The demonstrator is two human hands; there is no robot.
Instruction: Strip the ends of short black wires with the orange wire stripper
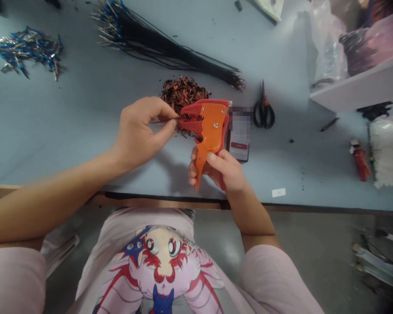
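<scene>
Watching from afar, I see the left hand [136, 135] pinching a thin wire [165, 119] between finger and thumb, its end at the jaws of an orange wire stripper [209, 126], while the right hand [218, 170] closes around the tool's handle. The stripper looks light and stiff, best held by that handle; the wire seems limp, so I'd grip it near its end. Copper scraps [183, 93], scissors [263, 111] and a phone [239, 141] lie beyond on the table [85, 109].

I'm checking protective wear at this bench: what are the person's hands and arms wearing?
The left grip and right grip are bare hands, without gloves or watches. Pale pink short sleeves of a T-shirt with a cartoon print end above the bare forearms.
</scene>
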